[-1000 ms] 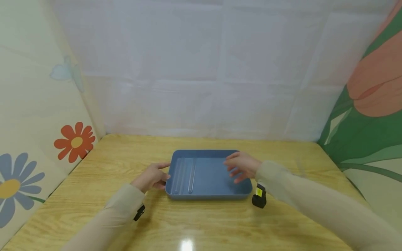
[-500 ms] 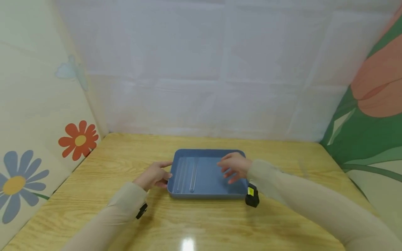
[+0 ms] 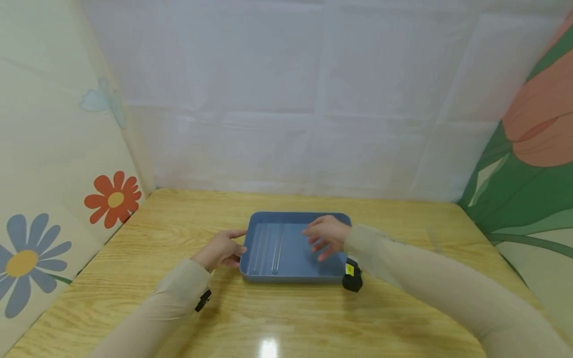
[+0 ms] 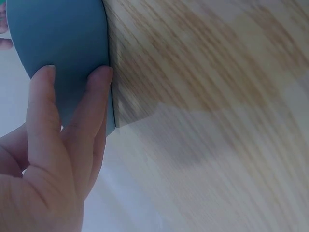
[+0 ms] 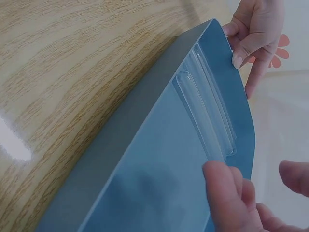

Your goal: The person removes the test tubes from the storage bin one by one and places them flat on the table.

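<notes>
A blue rectangular tray [image 3: 297, 278] with raised walls stands on the wooden table. Clear test tubes [image 3: 276, 253] lie side by side in its left part, their rounded ends visible in the right wrist view. My left hand [image 3: 219, 250] rests against the tray's left outer wall. Two fingertips [image 4: 99, 77] press flat on that wall in the left wrist view. Over the tray's right half hovers my right hand [image 3: 329, 235], fingers loosely bent and pointing left toward the tubes, thumb apart, holding nothing.
A wood-grain table [image 3: 268, 313] spreads around the tray. White sheeting [image 3: 286, 99] hangs behind it, with flower-patterned cloth at both sides. A faint translucent strip [image 3: 433, 239] shows on the table at the right. A black wrist camera [image 3: 352, 278] overlaps the tray's near-right corner.
My right hand has moved left across the tray, from its right edge toward the tubes. The left hand stays at the left wall. The whole view has shifted slightly.
</notes>
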The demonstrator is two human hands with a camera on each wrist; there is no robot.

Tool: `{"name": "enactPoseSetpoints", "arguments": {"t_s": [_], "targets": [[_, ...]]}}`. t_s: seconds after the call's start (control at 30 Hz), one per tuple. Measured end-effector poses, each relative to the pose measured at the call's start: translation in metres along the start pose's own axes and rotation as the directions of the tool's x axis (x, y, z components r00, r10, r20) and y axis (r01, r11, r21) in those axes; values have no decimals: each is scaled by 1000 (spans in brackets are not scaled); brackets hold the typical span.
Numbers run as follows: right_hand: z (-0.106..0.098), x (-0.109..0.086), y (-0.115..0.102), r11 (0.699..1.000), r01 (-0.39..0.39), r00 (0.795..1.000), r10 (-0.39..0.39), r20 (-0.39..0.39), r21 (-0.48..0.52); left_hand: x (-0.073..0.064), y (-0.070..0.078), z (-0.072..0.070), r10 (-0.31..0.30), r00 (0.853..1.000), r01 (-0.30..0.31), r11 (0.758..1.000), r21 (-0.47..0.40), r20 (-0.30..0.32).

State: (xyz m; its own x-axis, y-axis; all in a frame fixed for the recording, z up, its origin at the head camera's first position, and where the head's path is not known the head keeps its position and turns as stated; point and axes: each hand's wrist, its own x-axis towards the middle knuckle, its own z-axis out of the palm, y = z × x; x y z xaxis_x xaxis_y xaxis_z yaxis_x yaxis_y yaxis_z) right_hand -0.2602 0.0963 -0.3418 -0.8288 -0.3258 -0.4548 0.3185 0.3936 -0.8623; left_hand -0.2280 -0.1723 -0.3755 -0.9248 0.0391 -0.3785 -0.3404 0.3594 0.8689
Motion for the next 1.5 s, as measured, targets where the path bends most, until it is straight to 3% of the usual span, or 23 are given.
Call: {"name": "enactPoseSetpoints", "arguments": {"t_s": [0.53, 1.1, 1.5], "targets": [[15, 12, -5, 1000, 3, 1000, -3, -22, -15, -1, -1, -1, -1, 1000, 1, 1000, 15, -9], [26, 30, -11, 995, -25, 999, 23, -22, -92, -2, -2, -1, 19, 1000, -19, 1000, 14, 9], [36, 48, -20, 988, -93, 996, 93, -4, -123, -2, -2, -2, 11, 1000, -11, 1000, 10, -5]]}}
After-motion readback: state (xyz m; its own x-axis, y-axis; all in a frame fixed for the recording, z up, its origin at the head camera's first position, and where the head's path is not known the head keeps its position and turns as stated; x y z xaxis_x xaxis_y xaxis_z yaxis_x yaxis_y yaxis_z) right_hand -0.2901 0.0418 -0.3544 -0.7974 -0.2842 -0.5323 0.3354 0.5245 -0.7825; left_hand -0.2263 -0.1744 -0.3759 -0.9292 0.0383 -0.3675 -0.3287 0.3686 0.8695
